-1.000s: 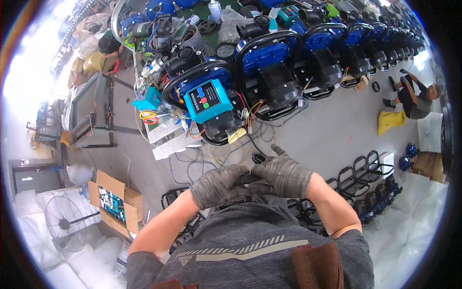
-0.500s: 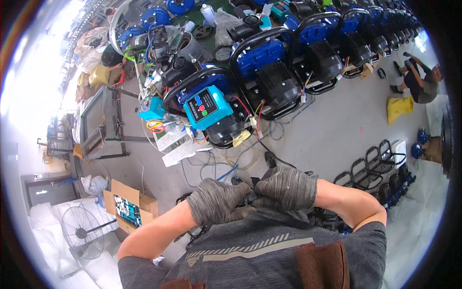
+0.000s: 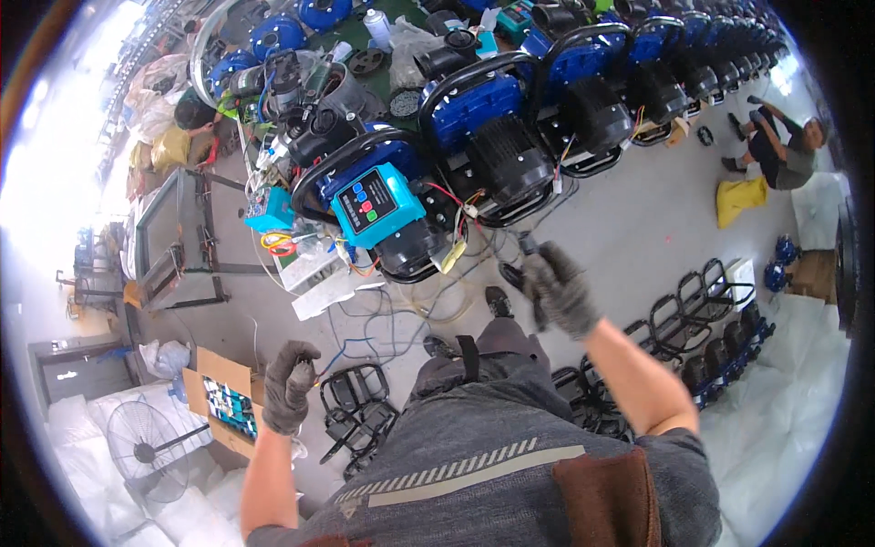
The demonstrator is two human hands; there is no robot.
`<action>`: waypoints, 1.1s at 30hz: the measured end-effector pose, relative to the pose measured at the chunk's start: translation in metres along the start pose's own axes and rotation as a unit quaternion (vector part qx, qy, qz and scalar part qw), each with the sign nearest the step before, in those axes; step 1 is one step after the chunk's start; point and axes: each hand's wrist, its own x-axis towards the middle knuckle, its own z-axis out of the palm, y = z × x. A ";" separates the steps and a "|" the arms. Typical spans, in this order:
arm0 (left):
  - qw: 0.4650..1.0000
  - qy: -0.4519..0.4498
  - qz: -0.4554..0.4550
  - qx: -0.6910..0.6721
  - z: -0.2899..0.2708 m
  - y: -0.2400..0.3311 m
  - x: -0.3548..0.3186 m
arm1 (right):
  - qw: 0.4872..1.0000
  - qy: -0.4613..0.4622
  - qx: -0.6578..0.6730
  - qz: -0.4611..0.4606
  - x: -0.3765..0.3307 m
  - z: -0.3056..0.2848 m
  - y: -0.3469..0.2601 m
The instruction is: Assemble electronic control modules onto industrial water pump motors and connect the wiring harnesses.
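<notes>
While the person stands over a grey concrete workshop floor (image 3: 638,228), both hands are gloved in grey knit work gloves and held well apart. The right hand (image 3: 561,292) is raised in front of the body and closed around a small dark tool (image 3: 529,246), whose tip sticks up above the fingers; what kind of tool it is cannot be told. The left hand (image 3: 287,387) hangs low at the person's side, fingers curled into a loose fist with nothing visible in it, just above an open brown cardboard box of small blue-green parts (image 3: 223,401).

Ahead of the right hand, on the floor, sits a black-and-blue motor unit with a turquoise square control panel (image 3: 374,210) bearing coloured buttons, loose red, yellow and blue wires (image 3: 365,310) trailing from it across the concrete. Behind it runs a row of similar blue machines in black tubular frames (image 3: 547,118). Black metal frames (image 3: 351,415) lie stacked by the person's feet, and more stand to the right (image 3: 702,310). A grey pedestal fan (image 3: 146,451) stands at lower left. Far right, another person (image 3: 784,150) crouches beside a yellow bag (image 3: 743,196).
</notes>
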 end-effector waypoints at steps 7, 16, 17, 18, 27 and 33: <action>0.980 0.135 0.033 -0.139 0.036 -0.030 -0.011 | 0.977 -0.197 -0.039 -0.077 -0.044 0.087 -0.001; 0.977 0.149 0.037 -0.148 0.031 -0.087 -0.033 | 0.912 -0.083 0.400 -0.032 -0.019 0.137 -0.043; 0.976 0.164 0.038 -0.138 0.029 -0.098 -0.037 | 0.905 0.014 0.426 0.001 -0.003 0.124 -0.046; 0.973 0.175 0.024 -0.152 0.027 -0.111 -0.042 | 0.877 0.125 0.461 0.043 0.003 0.104 -0.049; 0.763 -0.151 -0.006 -0.628 -0.056 -0.173 -0.020 | 0.756 0.385 0.475 -0.236 -0.145 -0.068 -0.074; 0.781 -0.127 -0.003 -0.611 -0.063 -0.160 -0.003 | 0.713 0.432 0.487 -0.260 -0.202 -0.053 -0.064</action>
